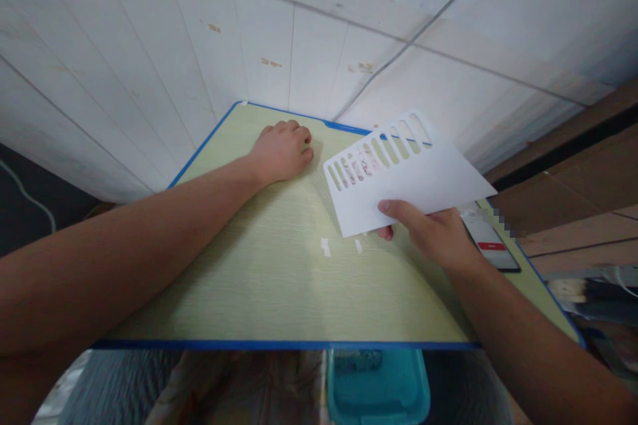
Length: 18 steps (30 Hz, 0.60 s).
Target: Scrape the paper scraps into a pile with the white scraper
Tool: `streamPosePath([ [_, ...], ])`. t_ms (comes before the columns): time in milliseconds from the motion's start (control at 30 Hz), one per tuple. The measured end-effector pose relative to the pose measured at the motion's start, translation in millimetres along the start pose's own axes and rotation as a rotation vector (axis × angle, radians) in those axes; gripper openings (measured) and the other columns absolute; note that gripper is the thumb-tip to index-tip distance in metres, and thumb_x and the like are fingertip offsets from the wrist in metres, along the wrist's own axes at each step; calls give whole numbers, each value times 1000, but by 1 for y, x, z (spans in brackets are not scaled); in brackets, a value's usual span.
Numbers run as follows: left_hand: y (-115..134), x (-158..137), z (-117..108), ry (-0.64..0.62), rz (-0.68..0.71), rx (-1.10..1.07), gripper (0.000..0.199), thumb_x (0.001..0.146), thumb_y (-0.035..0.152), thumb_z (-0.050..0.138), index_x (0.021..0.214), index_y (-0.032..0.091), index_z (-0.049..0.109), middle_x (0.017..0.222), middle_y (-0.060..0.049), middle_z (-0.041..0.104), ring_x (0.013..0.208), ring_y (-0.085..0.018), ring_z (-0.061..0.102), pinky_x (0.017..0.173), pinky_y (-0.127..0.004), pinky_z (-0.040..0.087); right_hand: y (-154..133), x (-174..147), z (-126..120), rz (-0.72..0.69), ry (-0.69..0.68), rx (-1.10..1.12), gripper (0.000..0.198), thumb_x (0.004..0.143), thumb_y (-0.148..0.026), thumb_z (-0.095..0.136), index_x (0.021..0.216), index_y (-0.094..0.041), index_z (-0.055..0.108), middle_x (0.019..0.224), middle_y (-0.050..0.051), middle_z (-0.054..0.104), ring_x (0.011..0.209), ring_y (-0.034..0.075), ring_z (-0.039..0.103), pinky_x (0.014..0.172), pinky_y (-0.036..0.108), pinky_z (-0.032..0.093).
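Note:
My right hand (423, 229) grips the lower edge of a white card (399, 192), thumb on top and fingers underneath. The card is held tilted above the table and has a row of rounded slots along its far edge. Through several middle slots a pink-and-white patterned surface (366, 161) shows; I cannot tell what it belongs to. My left hand (283, 151) rests on the far part of the pale green table (249, 279), its fingers curled under. The inside of that hand is hidden.
Two small white scraps (325, 247) lie on the table in front of the card. A phone (491, 239) lies at the right, partly behind my right wrist. A turquoise bin (379, 388) is below the front edge. A white panelled wall (264, 33) with a grey cable stands behind.

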State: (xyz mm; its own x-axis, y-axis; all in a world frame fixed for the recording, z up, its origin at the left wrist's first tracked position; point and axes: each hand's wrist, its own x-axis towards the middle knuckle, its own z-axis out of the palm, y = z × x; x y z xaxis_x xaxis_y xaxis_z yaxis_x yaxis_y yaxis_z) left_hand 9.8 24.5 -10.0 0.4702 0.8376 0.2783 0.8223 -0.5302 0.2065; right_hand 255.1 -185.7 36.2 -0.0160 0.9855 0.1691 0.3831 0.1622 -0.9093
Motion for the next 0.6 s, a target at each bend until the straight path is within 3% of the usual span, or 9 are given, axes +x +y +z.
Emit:
streamPosePath([
  [333,-3,1,4,24,13,8,49,115,38,61,153,25,87,156,-18,83,150,-43,72,132,-63,56,4,-2,-1,-16,-38,-44,47,102,-47,94,66,-30,69,65,5,75,62,25,74,62,40,68],
  [600,0,2,4,14,-3,24,46,118,38,58,152,25,86,158,-18,81,153,-42,71,134,-61,55,0,-10,-2,11,-174,-26,45,102,-52,100,71,-28,78,64,5,78,59,25,76,58,38,69],
])
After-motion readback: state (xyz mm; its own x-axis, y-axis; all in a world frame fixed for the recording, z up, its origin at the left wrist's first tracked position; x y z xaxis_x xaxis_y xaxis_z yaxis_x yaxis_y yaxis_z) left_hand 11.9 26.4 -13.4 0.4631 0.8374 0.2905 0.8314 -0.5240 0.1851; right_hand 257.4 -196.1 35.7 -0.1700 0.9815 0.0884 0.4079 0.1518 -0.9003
